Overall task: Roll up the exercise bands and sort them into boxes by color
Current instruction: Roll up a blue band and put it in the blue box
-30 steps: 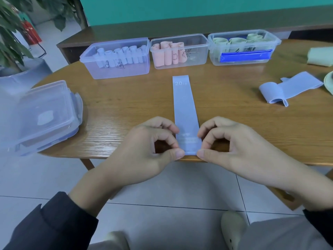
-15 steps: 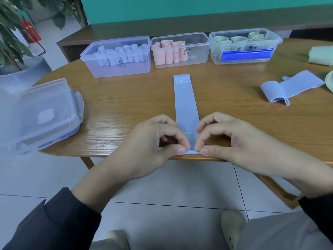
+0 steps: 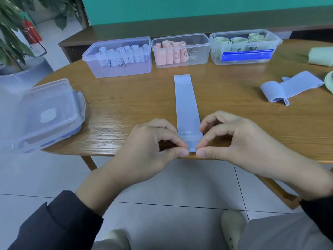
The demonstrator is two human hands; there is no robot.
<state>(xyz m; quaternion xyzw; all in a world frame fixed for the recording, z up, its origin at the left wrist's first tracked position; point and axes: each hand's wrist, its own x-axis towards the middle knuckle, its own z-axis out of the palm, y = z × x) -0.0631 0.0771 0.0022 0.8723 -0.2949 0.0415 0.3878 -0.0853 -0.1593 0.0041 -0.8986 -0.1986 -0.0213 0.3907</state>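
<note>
Far left: stack of clear lids (image 3: 41, 112) on the table (image 3: 126, 112) | far row: box of blue rolls (image 3: 118, 57), box of pink rolls (image 3: 181, 51), box of green rolls (image 3: 246, 46) | near edge: left hand (image 3: 153, 150) and right hand (image 3: 239, 141) pinch the blue band (image 3: 186, 105) at its near end, laid flat | right: loose blue band (image 3: 290, 88)

Around your wooden table

You have a round-edged oak-grain wooden table (image 3: 126, 109), a leafy green potted plant (image 3: 12, 42) at far left with a red fire extinguisher (image 3: 31, 33) behind it (partly hidden), a teal painted wall (image 3: 198, 8), and pale grey floor tiles (image 3: 171, 186) below.
</note>
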